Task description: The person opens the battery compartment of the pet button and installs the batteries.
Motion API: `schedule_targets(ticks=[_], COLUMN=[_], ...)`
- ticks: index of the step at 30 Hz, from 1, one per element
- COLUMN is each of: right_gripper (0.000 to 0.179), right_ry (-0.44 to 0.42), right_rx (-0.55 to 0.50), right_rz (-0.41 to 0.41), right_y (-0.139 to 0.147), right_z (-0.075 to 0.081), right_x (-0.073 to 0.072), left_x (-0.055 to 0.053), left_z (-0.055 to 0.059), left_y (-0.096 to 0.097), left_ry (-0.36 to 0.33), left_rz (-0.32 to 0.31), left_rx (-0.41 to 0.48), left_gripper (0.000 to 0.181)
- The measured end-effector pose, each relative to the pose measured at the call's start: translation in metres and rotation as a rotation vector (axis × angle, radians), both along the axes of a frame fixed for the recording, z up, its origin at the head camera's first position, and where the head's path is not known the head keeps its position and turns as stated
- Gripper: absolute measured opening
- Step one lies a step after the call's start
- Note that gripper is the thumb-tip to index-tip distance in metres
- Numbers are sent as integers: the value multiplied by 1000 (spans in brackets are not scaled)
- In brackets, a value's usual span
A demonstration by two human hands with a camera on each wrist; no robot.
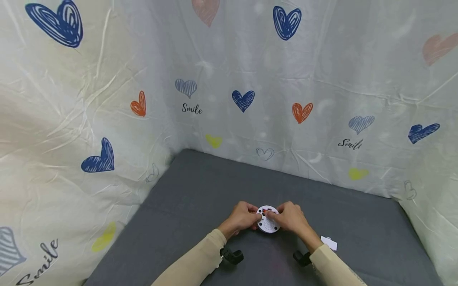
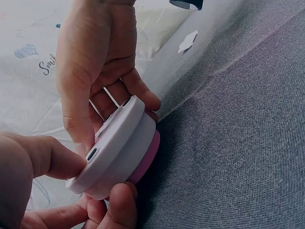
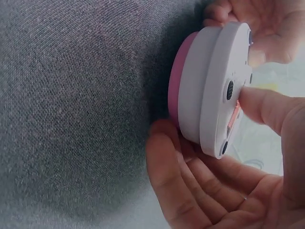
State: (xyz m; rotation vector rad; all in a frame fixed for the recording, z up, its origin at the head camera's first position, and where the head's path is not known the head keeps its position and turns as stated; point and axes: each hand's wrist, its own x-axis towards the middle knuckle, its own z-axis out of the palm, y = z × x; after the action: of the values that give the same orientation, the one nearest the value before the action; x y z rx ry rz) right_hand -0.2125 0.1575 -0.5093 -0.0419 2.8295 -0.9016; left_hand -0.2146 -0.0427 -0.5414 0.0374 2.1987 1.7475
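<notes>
Round gadget: in the lower middle of the head view (image 1: 268,225), white side with dark feet up, pink side (image 3: 179,81) down. Held between both hands; cannot tell whether it touches the table (image 1: 214,178).
Left hand: grips the gadget's left edge (image 1: 243,216), thumb on the white face near the rim, other fingers curled beneath. If this hold slackens while the other thumb pushes, the gadget could turn or tip.
Right hand: grips the opposite edge (image 1: 292,217), fingers curled below, thumb tip bearing on the white face by the red strip. Too hard a press could bend something in there; a glancing one could slide off.
Red strip: centre right of the right wrist view (image 3: 234,116), partly under the thumb. Cannot tell what it is. If loose, it might spring out or go in crooked.
Pink side: fingers reach in under it. Probably smooth; a light hold could let it slip.
White flat piece: lies on the table at lower right of the head view (image 1: 329,243), close by the right sleeve (image 1: 332,264). A sideways sweep of that arm might knock it away.
View: thumbs hide part of the face, so a poor fit could go unnoticed.
</notes>
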Motion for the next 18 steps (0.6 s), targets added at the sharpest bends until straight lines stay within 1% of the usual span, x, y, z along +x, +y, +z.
schedule_targets(ticks=[2, 5, 9, 14, 18], right_gripper=[36, 27, 20, 22, 24], right_ry=[18, 73, 135, 158, 153], right_rx=[3, 10, 19, 42, 83], right_rz=[1, -1, 3, 11, 42], right_y=[2, 8, 25, 57, 85], right_z=[2, 7, 22, 45, 61], right_x=[1, 2, 4, 7, 11], left_x=[0, 1, 2, 1, 1], left_z=[-1, -1, -1, 0, 0], left_y=[0, 0, 0, 0, 0], left_ry=[1, -3, -7, -12, -20], left_rz=[0, 1, 9, 16, 14], left_rx=[1, 6, 7, 6, 7], left_gripper=[26, 25, 25, 28, 30])
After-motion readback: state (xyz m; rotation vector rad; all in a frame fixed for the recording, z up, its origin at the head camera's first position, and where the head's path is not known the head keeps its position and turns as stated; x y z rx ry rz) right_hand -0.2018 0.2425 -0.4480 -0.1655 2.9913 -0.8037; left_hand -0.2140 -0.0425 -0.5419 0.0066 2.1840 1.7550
